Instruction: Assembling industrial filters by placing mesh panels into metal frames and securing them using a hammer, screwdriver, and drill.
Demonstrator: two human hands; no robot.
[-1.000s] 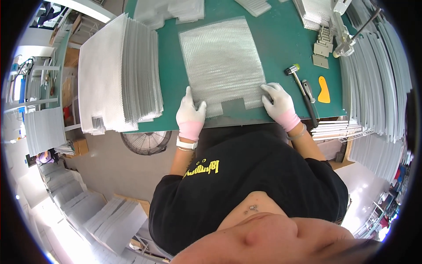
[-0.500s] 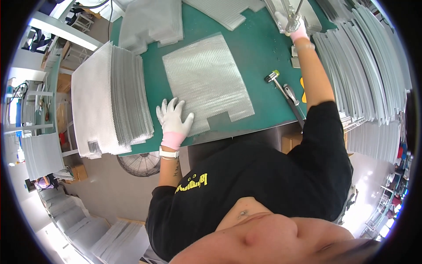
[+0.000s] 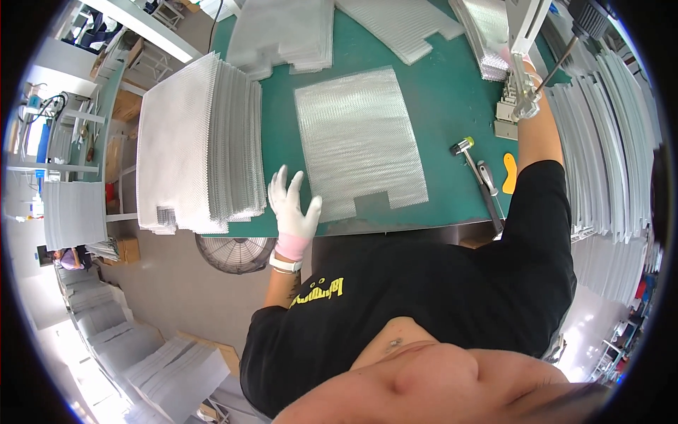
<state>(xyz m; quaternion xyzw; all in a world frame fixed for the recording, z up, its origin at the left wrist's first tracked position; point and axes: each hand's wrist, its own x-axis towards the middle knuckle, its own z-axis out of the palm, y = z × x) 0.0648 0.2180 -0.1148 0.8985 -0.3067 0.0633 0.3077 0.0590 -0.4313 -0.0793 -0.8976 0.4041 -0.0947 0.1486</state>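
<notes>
A silvery mesh sheet with a notch in its near edge lies flat on the green bench top. My left hand, in a white glove with a pink cuff, is by the sheet's near left corner, fingers spread and holding nothing. Reaching far right, my gloved right hand is by a small stack of mesh pieces. A pale upright bracket and a clear fitting block most of it, so its fingers are hidden.
A tall stack of mesh sheets stands left, another pile behind. A mallet, a grey-handled tool and a yellow scraper lie right, near metal blocks. More sheets stand at the far right.
The view has shifted, so the bench things sit further right. My left hand has lifted away from the sheet's edge. My right hand has gone behind the bracket, by the mesh stack.
</notes>
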